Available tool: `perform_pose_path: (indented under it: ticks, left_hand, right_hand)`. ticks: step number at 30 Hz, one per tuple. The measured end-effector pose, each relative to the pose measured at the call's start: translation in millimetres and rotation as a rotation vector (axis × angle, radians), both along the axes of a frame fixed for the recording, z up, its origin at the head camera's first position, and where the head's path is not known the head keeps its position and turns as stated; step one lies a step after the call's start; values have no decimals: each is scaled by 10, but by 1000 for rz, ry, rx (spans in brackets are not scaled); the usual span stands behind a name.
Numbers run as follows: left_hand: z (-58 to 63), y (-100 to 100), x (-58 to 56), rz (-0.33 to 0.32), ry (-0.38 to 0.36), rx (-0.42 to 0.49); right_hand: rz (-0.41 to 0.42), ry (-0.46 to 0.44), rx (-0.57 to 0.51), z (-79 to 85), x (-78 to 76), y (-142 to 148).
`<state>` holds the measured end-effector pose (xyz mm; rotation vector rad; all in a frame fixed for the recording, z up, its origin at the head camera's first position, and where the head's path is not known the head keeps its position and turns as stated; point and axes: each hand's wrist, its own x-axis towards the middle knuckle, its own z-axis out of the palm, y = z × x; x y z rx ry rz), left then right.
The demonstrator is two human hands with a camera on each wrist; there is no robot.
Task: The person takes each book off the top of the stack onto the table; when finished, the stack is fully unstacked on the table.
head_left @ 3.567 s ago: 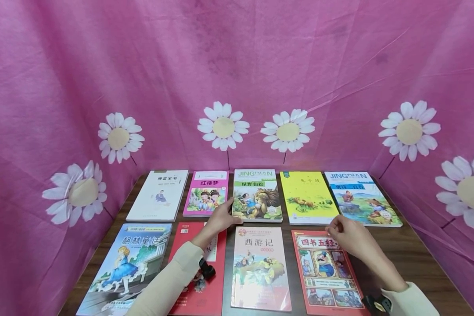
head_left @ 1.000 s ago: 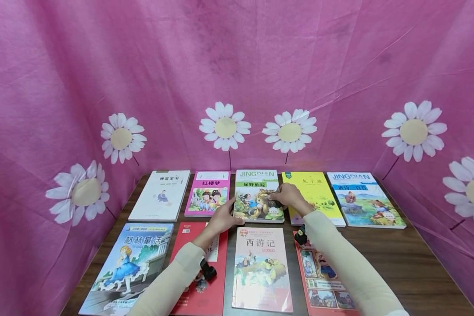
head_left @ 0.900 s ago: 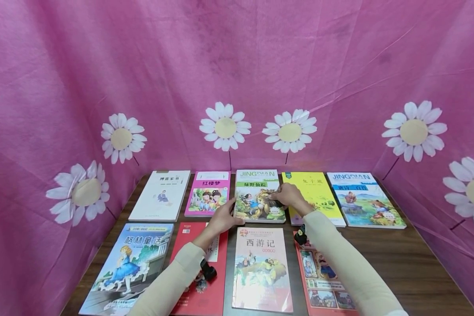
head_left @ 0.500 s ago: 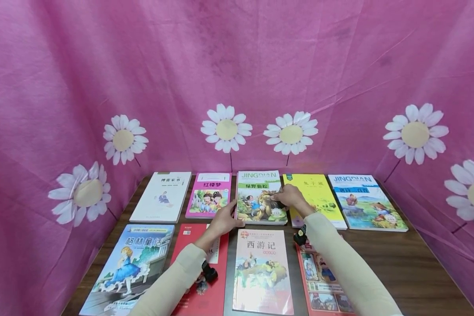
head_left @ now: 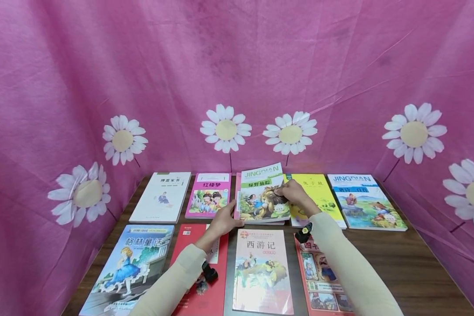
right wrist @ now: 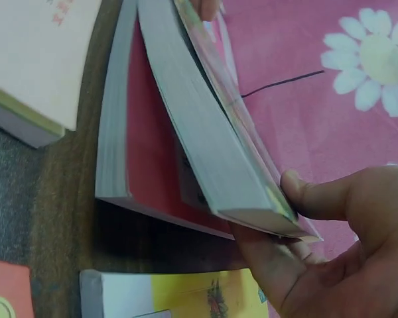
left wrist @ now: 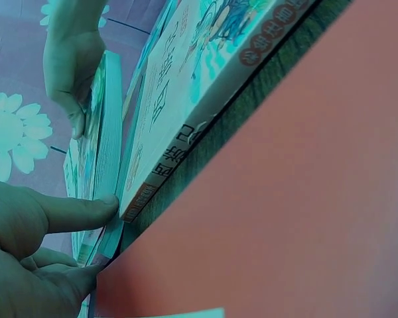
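Observation:
Near the back middle, my right hand (head_left: 296,195) pinches the right edge of a paperback book (head_left: 260,199) with a lion and a girl on its cover. In the right wrist view, the thumb lies on the cover and the fingers are underneath. That book tilts up off a red-covered book (right wrist: 146,132) beneath it, leaving a wedge-shaped gap at the right side. My left hand (head_left: 222,222) holds the lower book's front left corner, thumb (left wrist: 86,213) along the front edge and fingers at the left side. Most of the lower cover is hidden.
A pink book (head_left: 209,197) and a white book (head_left: 162,197) lie left; a yellow book (head_left: 316,193) and a blue-titled book (head_left: 363,202) lie right. Several more, including a pale pink book (head_left: 262,272), form the front row on the wooden table (head_left: 411,272). A pink curtain (head_left: 237,66) hangs behind.
My right hand has come from the front right comic-style book to the lion-cover book and raised its right side, shifting it slightly right. My left hand keeps its place.

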<state>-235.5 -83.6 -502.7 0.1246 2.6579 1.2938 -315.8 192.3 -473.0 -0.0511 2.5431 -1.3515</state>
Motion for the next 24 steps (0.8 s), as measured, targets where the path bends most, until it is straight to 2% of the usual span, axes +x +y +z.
perform_pose_path:
  ticks: [3,6,13,24]
  left_hand:
    - [5,6,0,-1,5,5]
    - [16,10,1,-3,1,15]
    - [20,18,9,1,4,31]
    - [9,-6,27,-6,18,31]
  right_hand:
    - [-29,-26,-77,37,12,14]
    - [-80,-38,-100,78,34,31]
    - [-127,-31,-76,174,80,86]
    - [-160,-21,-79,156,134,190]
